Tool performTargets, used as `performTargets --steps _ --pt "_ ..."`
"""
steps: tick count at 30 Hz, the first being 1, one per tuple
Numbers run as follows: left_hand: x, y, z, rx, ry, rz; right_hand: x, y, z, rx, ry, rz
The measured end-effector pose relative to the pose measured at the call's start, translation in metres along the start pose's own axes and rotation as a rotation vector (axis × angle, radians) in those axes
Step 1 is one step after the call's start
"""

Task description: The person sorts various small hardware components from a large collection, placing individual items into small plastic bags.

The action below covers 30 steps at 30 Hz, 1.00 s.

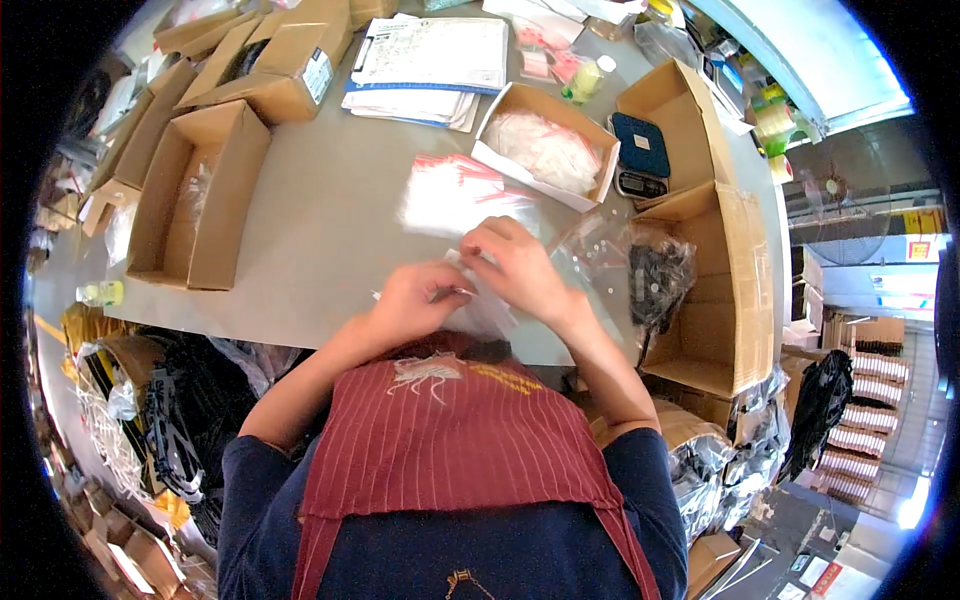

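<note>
Close in front of my apron, both hands are at a clear plastic bag [488, 312] at the table's near edge. My left hand [418, 300] is closed, its thumb and fingers pinched at the bag's left side. Curled over the bag's upper part, my right hand [515, 262] has its fingertips bent down and pressed together. Fingers partly hide the bag, and whether anything is inside it I cannot tell. Just beyond my hands lies a pile of flat clear zip bags [455, 195] with red strips. A white carton [492, 165] full of similar bags stands behind it to the right.
On the right are a black bundle in plastic [660, 278], open cardboard boxes [750, 290] and a small scale [640, 148]. An open box [248, 150] stands on the left. Papers with a clipboard [435, 55] and a small bottle [588, 80] lie at the back.
</note>
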<state>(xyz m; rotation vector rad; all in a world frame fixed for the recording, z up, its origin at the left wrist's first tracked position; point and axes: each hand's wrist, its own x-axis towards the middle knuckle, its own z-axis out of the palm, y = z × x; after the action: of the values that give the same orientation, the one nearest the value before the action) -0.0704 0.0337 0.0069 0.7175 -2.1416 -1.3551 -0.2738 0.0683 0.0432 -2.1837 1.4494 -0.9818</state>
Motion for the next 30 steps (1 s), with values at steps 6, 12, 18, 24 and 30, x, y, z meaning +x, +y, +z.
performTargets --steps 6,12,18,24,30 --pt "-0.007 -0.014 0.0 -0.117 0.047 -0.194 -0.005 0.037 -0.004 0.267 0.088 0.143" --pt "-0.006 -0.016 -0.009 -0.182 0.052 -0.307 -0.032 0.138 -0.012 -0.022 -0.102 0.443" --pt "-0.01 -0.023 -0.013 -0.235 0.124 -0.356 -0.035 0.147 0.016 -0.177 -0.115 0.432" --pt "-0.013 -0.03 -0.021 -0.303 0.168 -0.394 -0.044 0.158 0.018 -0.165 -0.005 0.445" --pt "-0.014 -0.033 -0.022 -0.369 0.201 -0.407 -0.044 0.142 0.015 -0.175 -0.01 0.35"
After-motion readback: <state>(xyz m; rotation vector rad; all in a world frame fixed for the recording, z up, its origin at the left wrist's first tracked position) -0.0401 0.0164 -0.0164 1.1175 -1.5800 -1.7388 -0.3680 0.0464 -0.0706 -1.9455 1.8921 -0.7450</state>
